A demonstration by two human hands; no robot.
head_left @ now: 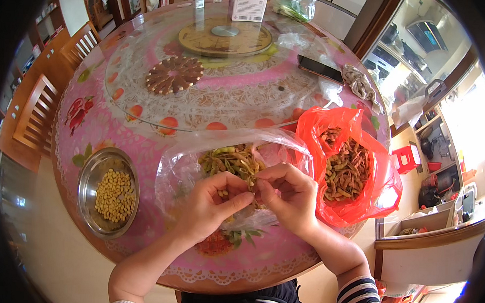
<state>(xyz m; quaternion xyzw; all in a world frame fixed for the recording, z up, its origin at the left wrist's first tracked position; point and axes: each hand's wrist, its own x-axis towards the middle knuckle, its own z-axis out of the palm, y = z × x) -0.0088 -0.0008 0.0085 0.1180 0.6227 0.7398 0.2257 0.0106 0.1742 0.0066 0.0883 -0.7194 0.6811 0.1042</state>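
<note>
My left hand (212, 205) and my right hand (294, 201) meet over the clear plastic bag (178, 167), fingertips pinched together. A small bean pod (251, 181) is between them, partly covered by the fingers. A few shelled beans (223, 193) show within the curled fingers of my left hand. Beneath and beyond the hands, greenish-brown pods (228, 160) lie in the clear bag. To the right stands an open red plastic bag (384, 182) full of brown dried pods (349, 169). A steel bowl (86, 183) at the left contains pale yellow beans (114, 196).
The round table (83, 136) has a pink patterned cover and a glass top layer (147, 112). Farther off are a brown trivet (174, 75), a wooden disc (225, 40), a phone (320, 69), a crumpled cloth (359, 83) and a box (249, 4). Wooden chairs (36, 112) stand left.
</note>
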